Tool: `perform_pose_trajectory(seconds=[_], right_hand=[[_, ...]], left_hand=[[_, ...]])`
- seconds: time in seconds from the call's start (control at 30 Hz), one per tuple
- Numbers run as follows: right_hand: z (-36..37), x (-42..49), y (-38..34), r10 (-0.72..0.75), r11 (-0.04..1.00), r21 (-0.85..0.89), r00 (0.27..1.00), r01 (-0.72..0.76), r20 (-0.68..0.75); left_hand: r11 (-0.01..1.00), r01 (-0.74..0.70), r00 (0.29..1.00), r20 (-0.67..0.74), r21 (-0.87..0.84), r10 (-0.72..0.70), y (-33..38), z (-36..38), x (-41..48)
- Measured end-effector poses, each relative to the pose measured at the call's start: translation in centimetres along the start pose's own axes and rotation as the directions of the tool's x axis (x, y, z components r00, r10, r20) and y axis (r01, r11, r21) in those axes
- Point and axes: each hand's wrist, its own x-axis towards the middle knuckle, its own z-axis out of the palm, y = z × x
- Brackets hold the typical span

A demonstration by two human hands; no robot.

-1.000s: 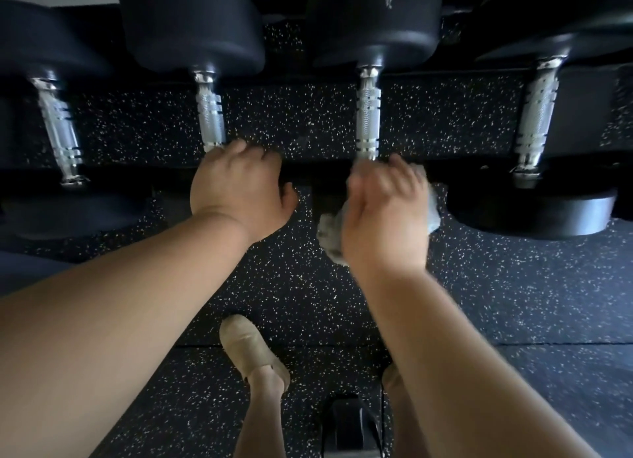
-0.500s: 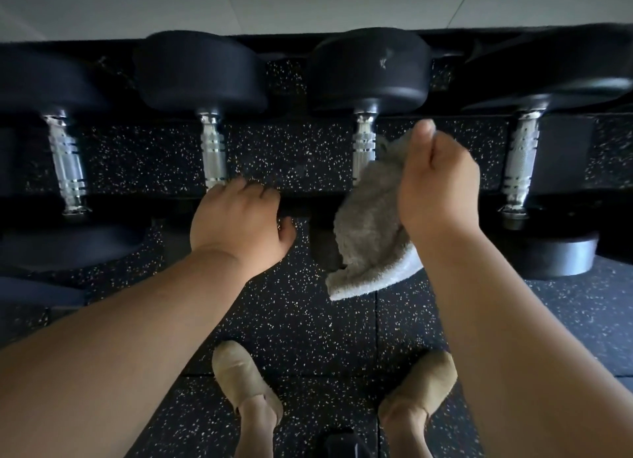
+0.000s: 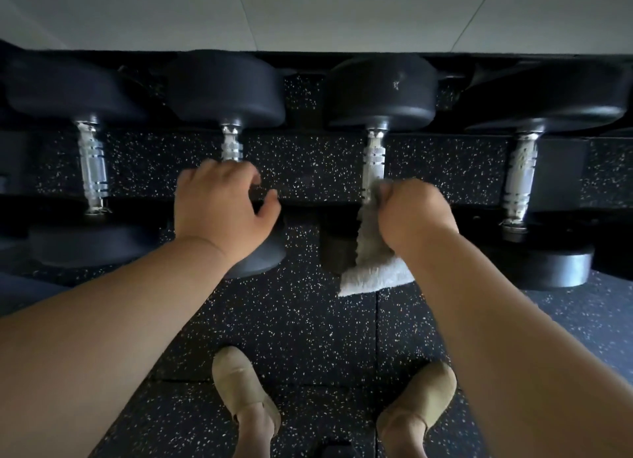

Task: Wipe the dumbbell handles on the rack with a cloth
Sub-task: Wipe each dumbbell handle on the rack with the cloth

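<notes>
At 6 o'clock your tan shoes [image 3: 246,396] stand on the speckled black floor [image 3: 291,320]. Further out, at 9 o'clock, your left hand [image 3: 222,211] lies over the near end of the second handle [image 3: 232,147] from the left, fingers bent down; whether they close round it cannot be told. At 3 o'clock your right hand [image 3: 416,214] is clenched on the grey cloth [image 3: 373,269], holding it against the near end of the third handle [image 3: 373,159], with the loose end hanging toward 6 o'clock. Four dumbbells [image 3: 380,91] lie across the rack [image 3: 308,202], far heads at 12 o'clock below a pale wall [image 3: 308,12].
</notes>
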Motion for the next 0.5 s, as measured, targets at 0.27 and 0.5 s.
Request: perform_pose_trajectory(seconds=[0.27, 0.5], right_hand=[[-4.8, -1.7, -1.4, 0.297, 0.556, 0.799, 0.843, 0.228, -0.447], [-3.7, -3.0, -3.0, 0.077, 0.449, 0.761, 0.829, 0.468, -0.554]], left_hand=[[0.988, 0.099, 0.995, 0.002, -0.119, -0.099, -0.6, 1.1, 0.1], [0.984, 0.134, 0.991, -0.005, -0.12, -0.136, -0.9, 1.3, -0.2]])
